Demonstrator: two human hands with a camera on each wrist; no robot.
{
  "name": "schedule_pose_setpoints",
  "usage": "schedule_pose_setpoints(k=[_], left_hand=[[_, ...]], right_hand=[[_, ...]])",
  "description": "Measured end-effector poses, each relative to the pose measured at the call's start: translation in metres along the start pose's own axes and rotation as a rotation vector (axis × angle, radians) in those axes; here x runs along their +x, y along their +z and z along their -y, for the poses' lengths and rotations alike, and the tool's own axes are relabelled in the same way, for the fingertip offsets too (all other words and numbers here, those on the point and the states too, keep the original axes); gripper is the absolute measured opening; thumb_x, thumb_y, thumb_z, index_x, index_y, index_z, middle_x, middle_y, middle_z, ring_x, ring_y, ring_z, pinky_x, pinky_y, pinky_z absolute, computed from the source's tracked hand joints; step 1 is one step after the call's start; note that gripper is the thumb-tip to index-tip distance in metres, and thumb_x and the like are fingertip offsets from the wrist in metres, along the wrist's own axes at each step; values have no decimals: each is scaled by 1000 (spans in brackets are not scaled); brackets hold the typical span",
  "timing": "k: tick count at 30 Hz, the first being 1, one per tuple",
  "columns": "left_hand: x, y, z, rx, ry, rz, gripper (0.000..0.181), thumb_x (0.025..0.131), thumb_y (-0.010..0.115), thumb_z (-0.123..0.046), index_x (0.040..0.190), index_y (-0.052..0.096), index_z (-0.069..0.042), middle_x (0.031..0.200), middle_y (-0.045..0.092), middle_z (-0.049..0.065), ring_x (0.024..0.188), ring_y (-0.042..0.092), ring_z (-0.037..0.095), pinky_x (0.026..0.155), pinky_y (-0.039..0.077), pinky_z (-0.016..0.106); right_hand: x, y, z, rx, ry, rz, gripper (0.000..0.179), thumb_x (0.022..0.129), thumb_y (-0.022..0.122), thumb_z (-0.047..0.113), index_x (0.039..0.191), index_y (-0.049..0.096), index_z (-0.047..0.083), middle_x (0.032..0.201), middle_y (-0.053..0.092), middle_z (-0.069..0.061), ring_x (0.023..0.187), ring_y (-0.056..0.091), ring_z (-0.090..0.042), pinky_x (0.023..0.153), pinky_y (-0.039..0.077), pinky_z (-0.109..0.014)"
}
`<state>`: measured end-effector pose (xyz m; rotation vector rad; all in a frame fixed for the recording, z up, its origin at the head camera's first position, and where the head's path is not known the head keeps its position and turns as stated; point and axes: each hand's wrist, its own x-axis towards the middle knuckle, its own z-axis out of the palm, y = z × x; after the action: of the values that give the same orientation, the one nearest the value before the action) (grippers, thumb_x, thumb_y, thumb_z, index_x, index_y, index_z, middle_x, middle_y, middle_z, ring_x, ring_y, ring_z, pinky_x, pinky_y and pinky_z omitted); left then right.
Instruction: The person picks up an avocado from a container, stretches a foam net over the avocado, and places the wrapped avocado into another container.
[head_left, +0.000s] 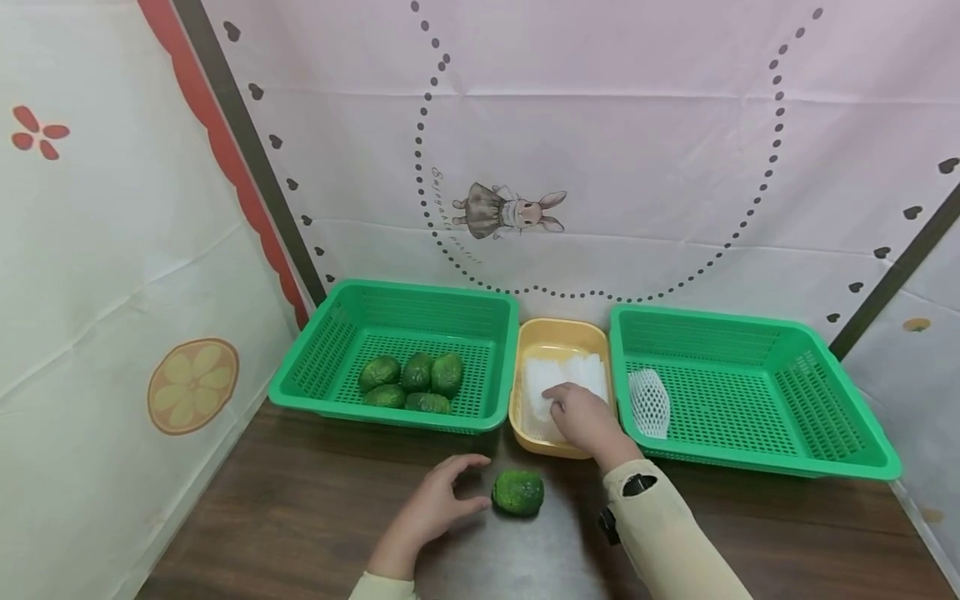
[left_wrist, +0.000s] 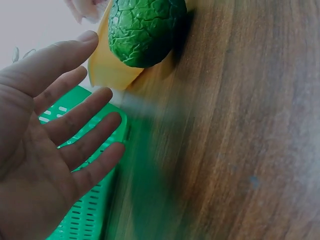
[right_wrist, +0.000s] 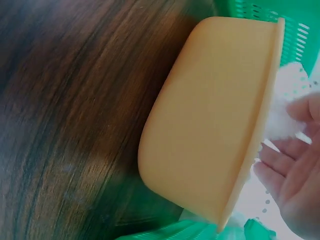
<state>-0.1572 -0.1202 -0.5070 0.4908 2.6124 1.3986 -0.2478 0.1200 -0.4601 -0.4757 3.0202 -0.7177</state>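
Observation:
A wrinkled green avocado lies on the table just right of my left hand. That hand's fingers are spread and hold nothing; in the left wrist view the thumb and fingertips stand apart from the avocado. My right hand reaches over the yellow bin, its fingertips right at the white foam net sleeves inside. The right wrist view shows the thumb overlapping the white foam, with the fingers loosely extended below and partly hidden behind the bin's rim.
Several avocados lie in the left green basket. The right green basket holds one white net-covered piece at its left end. Both baskets flank the yellow bin, with a printed curtain behind them and the wooden table in front.

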Motion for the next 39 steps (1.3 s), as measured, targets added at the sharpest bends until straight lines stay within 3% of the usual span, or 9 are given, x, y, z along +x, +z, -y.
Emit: schedule_pose_setpoints(k=[6, 10, 13, 17, 21, 26, 33, 36, 39], left_hand=[[1, 4, -4, -4, -8, 13, 49, 80, 74, -23, 123, 57, -9, 121, 55, 7, 113, 50, 29, 93, 40, 49], [3, 3, -10, -31, -3, -12, 46, 82, 72, -21, 123, 56, -9, 121, 54, 4, 114, 49, 26, 94, 40, 48], [4, 0, -17, -51, 8, -42, 44, 83, 70, -19, 123, 56, -10, 120, 54, 3, 115, 49, 25, 94, 40, 49], [4, -3, -25, -64, 32, -76, 41, 84, 70, -20, 122, 57, -15, 121, 54, 1, 115, 49, 24, 93, 41, 49], [3, -4, -32, -85, 60, -152, 35, 79, 74, -23, 111, 61, -20, 112, 55, -5, 106, 52, 20, 89, 44, 44], [1, -5, -38, -126, 130, -252, 36, 66, 83, -26, 93, 59, -23, 99, 51, -9, 95, 47, 16, 81, 43, 36], [-3, -8, -51, 46, 268, -344, 49, 58, 87, -33, 84, 48, -19, 93, 38, -9, 96, 33, 13, 77, 38, 32], [-2, -8, -53, 48, 316, -321, 52, 56, 87, -35, 91, 51, -19, 101, 42, -5, 102, 33, 15, 82, 38, 35], [-1, -6, -50, 17, 357, -219, 58, 59, 86, -35, 107, 57, -21, 116, 49, -2, 112, 36, 17, 90, 39, 38]], right_hand=[[-17, -27, 5, 105, 82, -236, 29, 92, 48, 12, 117, 63, 9, 119, 60, -12, 112, 53, -29, 91, 43, -45], [-43, -51, 15, 271, 114, -376, 29, 90, 51, 8, 114, 65, 11, 120, 59, -10, 115, 50, -29, 93, 41, -47], [-62, -62, 21, 376, 54, -458, 33, 83, 51, -4, 108, 68, 10, 115, 62, -9, 113, 52, -26, 92, 42, -46], [-79, -64, 24, 393, -86, -498, 45, 71, 52, -20, 98, 72, 10, 104, 67, -4, 105, 57, -20, 84, 47, -30], [-88, -60, 23, 373, -215, -456, 47, 64, 59, -24, 91, 73, 12, 97, 69, 1, 94, 61, -18, 74, 47, -24], [-93, -50, 23, 414, -278, -289, 55, 62, 53, -25, 92, 73, 17, 96, 68, 5, 92, 61, -13, 76, 50, -31], [-90, -34, 24, 422, -422, -146, 57, 57, 47, -25, 89, 72, 16, 93, 68, 5, 89, 61, -12, 74, 49, -28], [-89, -28, 27, 459, -476, -123, 55, 56, 47, -23, 86, 72, 15, 91, 68, 6, 88, 61, -12, 74, 49, -28], [-88, -21, 31, 525, -523, -127, 49, 59, 52, -22, 85, 72, 13, 90, 69, 3, 88, 63, -13, 74, 50, -28]])
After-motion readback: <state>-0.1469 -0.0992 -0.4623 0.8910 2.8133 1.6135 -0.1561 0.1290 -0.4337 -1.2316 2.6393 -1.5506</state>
